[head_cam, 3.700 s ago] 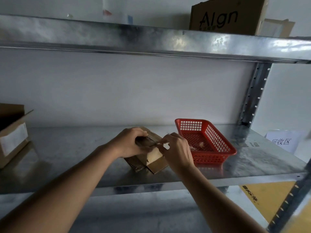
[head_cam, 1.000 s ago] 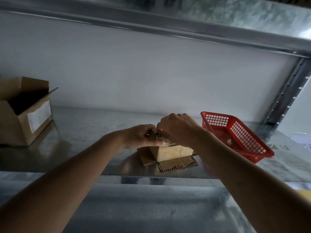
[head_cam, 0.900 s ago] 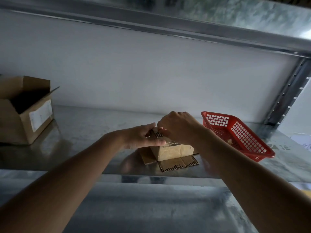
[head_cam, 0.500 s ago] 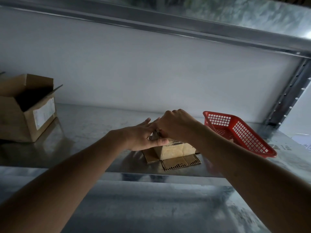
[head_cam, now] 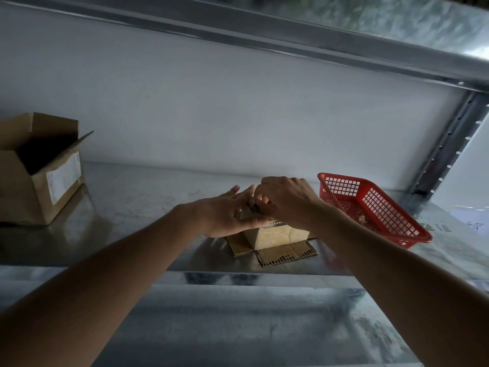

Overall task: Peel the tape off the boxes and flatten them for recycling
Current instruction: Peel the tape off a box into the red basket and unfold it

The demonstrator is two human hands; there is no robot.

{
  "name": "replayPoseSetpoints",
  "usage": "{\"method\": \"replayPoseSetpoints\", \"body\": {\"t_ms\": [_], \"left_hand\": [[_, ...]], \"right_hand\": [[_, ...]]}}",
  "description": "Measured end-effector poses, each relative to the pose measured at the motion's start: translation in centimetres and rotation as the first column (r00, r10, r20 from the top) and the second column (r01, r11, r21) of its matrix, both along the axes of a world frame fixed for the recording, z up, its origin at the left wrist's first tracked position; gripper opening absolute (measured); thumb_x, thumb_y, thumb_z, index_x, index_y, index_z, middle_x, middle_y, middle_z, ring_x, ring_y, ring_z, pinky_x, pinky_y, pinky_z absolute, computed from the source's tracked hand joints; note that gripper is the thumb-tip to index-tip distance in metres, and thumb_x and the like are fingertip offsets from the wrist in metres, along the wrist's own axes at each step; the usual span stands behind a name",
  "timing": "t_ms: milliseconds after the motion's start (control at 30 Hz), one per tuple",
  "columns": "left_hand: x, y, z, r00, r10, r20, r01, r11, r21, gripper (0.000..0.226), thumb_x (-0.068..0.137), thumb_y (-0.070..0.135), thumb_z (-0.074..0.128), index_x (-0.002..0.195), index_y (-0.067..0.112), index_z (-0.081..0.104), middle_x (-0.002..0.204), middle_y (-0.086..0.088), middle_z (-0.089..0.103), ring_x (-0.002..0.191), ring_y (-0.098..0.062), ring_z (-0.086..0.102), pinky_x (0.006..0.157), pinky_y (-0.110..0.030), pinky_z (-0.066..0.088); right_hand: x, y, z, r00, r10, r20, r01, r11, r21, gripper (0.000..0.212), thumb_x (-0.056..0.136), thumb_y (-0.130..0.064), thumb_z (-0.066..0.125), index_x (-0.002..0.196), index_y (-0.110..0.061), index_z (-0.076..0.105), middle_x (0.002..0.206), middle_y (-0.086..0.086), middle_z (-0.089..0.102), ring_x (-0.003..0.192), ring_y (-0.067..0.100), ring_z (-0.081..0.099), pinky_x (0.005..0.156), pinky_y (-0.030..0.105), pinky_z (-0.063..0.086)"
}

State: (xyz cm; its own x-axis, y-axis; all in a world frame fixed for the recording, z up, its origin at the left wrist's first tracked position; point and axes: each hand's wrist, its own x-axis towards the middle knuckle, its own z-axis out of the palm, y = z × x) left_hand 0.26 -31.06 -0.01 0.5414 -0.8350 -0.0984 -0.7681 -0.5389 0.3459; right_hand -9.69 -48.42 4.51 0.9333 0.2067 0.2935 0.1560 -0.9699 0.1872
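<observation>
Box (head_cam: 275, 234) sits on shelf (head_cam: 132, 207) w/ bottom flaps splayed, directly under both hands, long axis approx left-right. Left hand (head_cam: 225, 215) presses its left side, fingers mostly straight, thumb along front. Right hand (head_cam: 285, 200) is curled over the top, prob. pinching tape; can't confirm.

I see a small cardboard box (head_cam: 280, 233) on the metal shelf (head_cam: 137, 207), bottom flaps splayed flat. Left hand (head_cam: 225, 213) presses its left side, fingers straight. Right hand (head_cam: 287, 200) curls over the top, probably pinching tape. Red basket (head_cam: 375, 207) just right; open carton (head_cam: 39, 168) far left.
</observation>
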Motion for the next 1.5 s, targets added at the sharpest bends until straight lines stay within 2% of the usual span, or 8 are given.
{"method": "replayPoseSetpoints", "body": {"t_ms": [367, 633, 733, 900, 1067, 1200, 1300, 1500], "left_hand": [[0.4, -0.2, -0.3, 0.998, -0.051, 0.041, 0.052, 0.998, -0.031, 0.097, 0.080, 0.098, 0.023, 0.158, 0.051, -0.009, 0.166, 0.026, -0.012, 0.140, 0.003, -0.025, 0.123, -0.056, 0.011], [0.8, -0.3, -0.6, 0.996, -0.058, 0.070, 0.059, 0.998, -0.004, 0.111, 0.074, 0.103, 0.018, 0.161, 0.039, -0.009, 0.171, 0.010, -0.010, 0.154, -0.008, -0.016, 0.122, -0.059, 0.012], [0.9, -0.3, -0.5, 0.995, -0.067, 0.068, 0.068, 0.998, -0.005, 0.116, 0.070, 0.105, 0.017, 0.161, 0.038, -0.009, 0.172, 0.009, -0.008, 0.155, -0.008, -0.014, 0.123, -0.057, 0.014], [0.8, -0.4, -0.7, 0.996, -0.069, 0.049, 0.071, 0.997, -0.039, 0.113, 0.071, 0.104, 0.020, 0.162, 0.041, -0.003, 0.172, 0.010, -0.001, 0.157, -0.011, -0.007, 0.123, -0.055, 0.014], [1.0, -0.5, -0.7, 0.992, -0.120, 0.024, 0.122, 0.989, -0.084, 0.109, 0.070, 0.105, 0.022, 0.160, 0.043, 0.013, 0.171, 0.013, 0.016, 0.158, -0.010, -0.008, 0.124, -0.053, 0.015], [0.9, -0.4, -0.8, 0.989, -0.148, 0.007, 0.148, 0.981, -0.124, 0.096, 0.076, 0.100, 0.025, 0.156, 0.047, 0.019, 0.170, 0.012, 0.018, 0.158, -0.013, -0.008, 0.123, -0.055, 0.014], [0.9, -0.3, -0.7, 0.991, -0.136, -0.006, 0.134, 0.981, -0.137, 0.093, 0.078, 0.098, 0.028, 0.154, 0.043, 0.027, 0.167, 0.009, 0.027, 0.159, -0.012, -0.002, 0.119, -0.056, 0.022], [0.9, -0.4, -0.7, 0.995, -0.095, -0.030, 0.091, 0.988, -0.125, 0.089, 0.075, 0.101, 0.029, 0.144, 0.044, 0.036, 0.151, -0.001, 0.041, 0.146, -0.027, 0.037, 0.111, -0.053, 0.041]], "right_hand": [[-0.1, 0.4, -0.3, 0.994, -0.106, 0.003, 0.104, 0.981, 0.161, 0.020, 0.096, -0.039, 0.069, 0.107, -0.023, 0.072, 0.100, -0.006, 0.071, 0.083, 0.013, 0.069, 0.076, 0.038, 0.061], [-0.9, -0.1, 0.7, 0.986, -0.119, -0.118, 0.146, 0.956, 0.255, 0.023, 0.092, -0.018, 0.075, 0.115, -0.021, 0.076, 0.104, -0.004, 0.077, 0.069, -0.013, 0.056, 0.059, 0.004, 0.039], [-0.9, 0.6, 0.8, 0.982, -0.168, -0.088, 0.182, 0.963, 0.199, 0.025, 0.094, -0.014, 0.073, 0.118, -0.021, 0.076, 0.105, -0.001, 0.075, 0.073, -0.001, 0.060, 0.060, 0.010, 0.039], [-1.4, 2.3, 1.3, 0.980, -0.170, -0.106, 0.165, 0.985, -0.054, 0.023, 0.099, -0.019, 0.068, 0.121, -0.015, 0.071, 0.104, 0.004, 0.070, 0.088, 0.019, 0.070, 0.077, 0.034, 0.060], [-0.9, 3.0, 2.0, 0.977, -0.184, -0.110, 0.160, 0.967, -0.196, 0.018, 0.100, -0.024, 0.064, 0.110, -0.010, 0.071, 0.095, 0.005, 0.067, 0.084, 0.021, 0.069, 0.079, 0.036, 0.060], [-0.4, 2.4, 2.2, 0.983, -0.154, -0.100, 0.133, 0.973, -0.188, 0.017, 0.097, -0.030, 0.069, 0.108, -0.017, 0.072, 0.099, 0.000, 0.068, 0.084, 0.015, 0.068, 0.063, 0.019, 0.046], [0.0, 1.7, 2.0, 0.984, -0.154, -0.085, 0.141, 0.979, -0.145, 0.017, 0.095, -0.036, 0.071, 0.105, -0.021, 0.071, 0.096, -0.005, 0.066, 0.078, 0.011, 0.061, 0.056, 0.012, 0.028], [0.4, 0.8, 1.5, 0.986, -0.152, -0.070, 0.151, 0.988, -0.026, 0.019, 0.093, -0.031, 0.075, 0.108, -0.020, 0.074, 0.095, -0.004, 0.068, 0.075, 0.010, 0.056, 0.059, 0.014, 0.034]]}}
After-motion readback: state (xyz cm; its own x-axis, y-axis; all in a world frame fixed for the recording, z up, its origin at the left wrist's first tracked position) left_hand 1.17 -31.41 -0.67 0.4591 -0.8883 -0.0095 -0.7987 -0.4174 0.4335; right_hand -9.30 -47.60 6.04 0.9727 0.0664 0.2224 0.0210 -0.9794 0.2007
